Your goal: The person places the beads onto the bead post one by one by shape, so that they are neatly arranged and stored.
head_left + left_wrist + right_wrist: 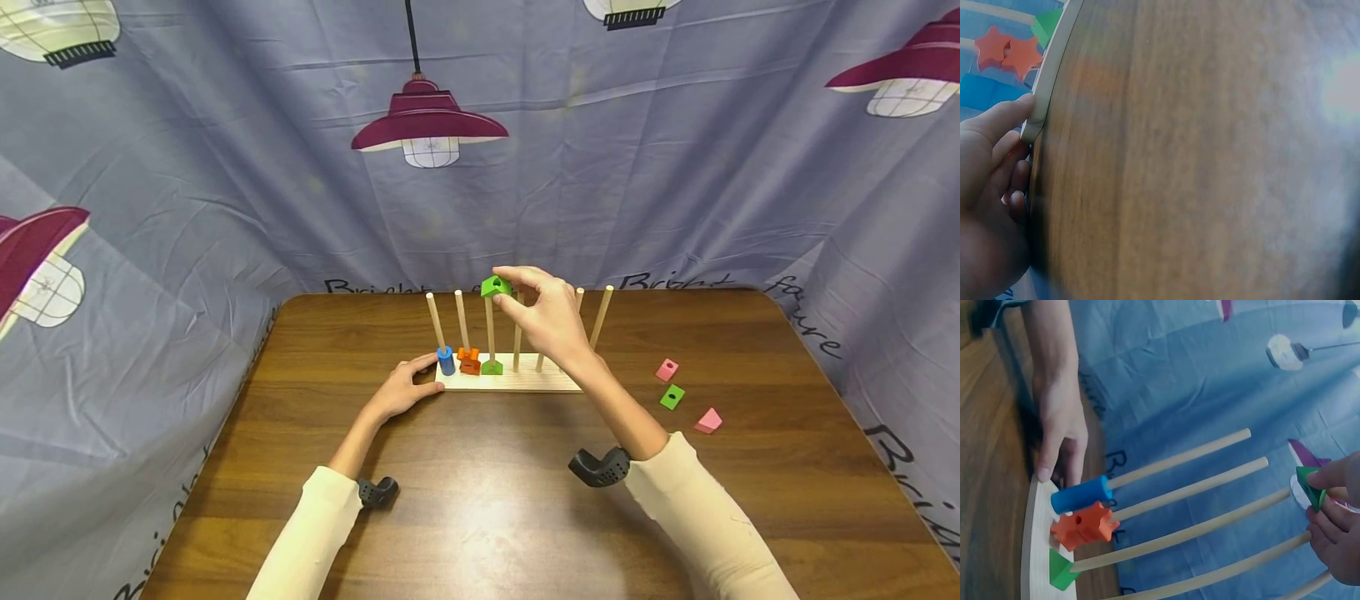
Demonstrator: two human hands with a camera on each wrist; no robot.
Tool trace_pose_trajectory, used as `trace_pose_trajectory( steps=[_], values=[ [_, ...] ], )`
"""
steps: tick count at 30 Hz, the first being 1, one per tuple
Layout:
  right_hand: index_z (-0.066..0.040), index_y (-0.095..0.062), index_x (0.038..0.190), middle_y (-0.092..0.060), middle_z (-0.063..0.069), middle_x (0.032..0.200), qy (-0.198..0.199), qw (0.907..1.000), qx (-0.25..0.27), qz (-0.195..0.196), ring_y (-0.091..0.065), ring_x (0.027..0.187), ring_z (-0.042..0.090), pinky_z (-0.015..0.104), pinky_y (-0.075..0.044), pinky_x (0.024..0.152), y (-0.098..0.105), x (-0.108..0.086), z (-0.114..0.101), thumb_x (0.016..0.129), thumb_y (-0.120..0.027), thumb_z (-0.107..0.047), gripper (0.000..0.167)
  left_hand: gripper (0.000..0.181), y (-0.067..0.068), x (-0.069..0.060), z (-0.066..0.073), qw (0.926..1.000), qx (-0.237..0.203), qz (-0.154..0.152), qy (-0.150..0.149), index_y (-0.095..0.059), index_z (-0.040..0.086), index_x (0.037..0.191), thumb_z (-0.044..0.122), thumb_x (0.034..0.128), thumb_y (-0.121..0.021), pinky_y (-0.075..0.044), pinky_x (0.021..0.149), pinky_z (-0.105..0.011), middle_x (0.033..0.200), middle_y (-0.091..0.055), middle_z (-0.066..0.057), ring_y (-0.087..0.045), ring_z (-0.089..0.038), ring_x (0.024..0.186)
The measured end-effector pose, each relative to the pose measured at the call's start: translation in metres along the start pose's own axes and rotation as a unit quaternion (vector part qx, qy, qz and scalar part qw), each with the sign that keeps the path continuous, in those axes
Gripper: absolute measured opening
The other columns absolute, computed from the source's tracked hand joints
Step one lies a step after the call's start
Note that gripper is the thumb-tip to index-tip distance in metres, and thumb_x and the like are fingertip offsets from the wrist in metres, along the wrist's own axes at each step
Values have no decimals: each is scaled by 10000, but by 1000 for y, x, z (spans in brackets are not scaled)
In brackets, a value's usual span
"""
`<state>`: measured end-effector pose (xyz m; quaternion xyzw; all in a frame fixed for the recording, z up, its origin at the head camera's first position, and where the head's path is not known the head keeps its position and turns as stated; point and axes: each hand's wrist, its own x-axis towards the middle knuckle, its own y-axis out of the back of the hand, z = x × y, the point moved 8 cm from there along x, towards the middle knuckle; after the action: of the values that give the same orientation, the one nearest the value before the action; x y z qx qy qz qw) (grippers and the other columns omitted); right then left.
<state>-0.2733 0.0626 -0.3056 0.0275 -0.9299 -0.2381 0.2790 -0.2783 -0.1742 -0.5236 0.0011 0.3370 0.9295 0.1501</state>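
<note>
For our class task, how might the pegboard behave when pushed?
The pegboard should slide rather than roll, since its base is a flat board. It looks like wood, so probably stiff. Its tall pegs might tip it if pushed near their tops.

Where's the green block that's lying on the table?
In the head view, the green block lies on the right side of the table, between two pink blocks, right of the pegboard.
</note>
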Motion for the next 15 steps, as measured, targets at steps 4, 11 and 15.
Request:
trace_pose_trajectory(
  steps=[4, 11, 15],
  values=[
    [-74, -747, 1181, -714, 69, 1149, -143, 9998, -20, -128, -666, 961, 208, 342, -526, 802, -4, 4, 3, 854, -784, -46, 330, 664, 0, 0, 0, 10000, 14, 12, -1, -473, 48, 1490, 274, 922, -732, -300, 1091, -562, 1529, -430, -137, -392, -363, 1324],
    [-59, -724, 1202, -726, 75, 1068, -348, 9980, 177, -495, -666, 907, 192, 327, -508, 773, -17, 7, 14, 875, -772, -60, 331, 667, -1, -1, 1, 10000, -43, -11, 15, -468, 50, 1493, 267, 921, -734, -309, 1087, -550, 1536, -421, -133, -400, -356, 1311],
    [-53, -725, 1192, -729, 69, 1077, -413, 9974, 94, -577, -600, 787, 222, 311, -435, 658, -24, 5, 22, 874, -777, -76, 323, 663, -1, -1, 2, 10000, -59, -22, 24, -470, 51, 1492, 263, 922, -735, -312, 1086, -543, 1538, -419, -129, -401, -348, 1305]
  ],
)
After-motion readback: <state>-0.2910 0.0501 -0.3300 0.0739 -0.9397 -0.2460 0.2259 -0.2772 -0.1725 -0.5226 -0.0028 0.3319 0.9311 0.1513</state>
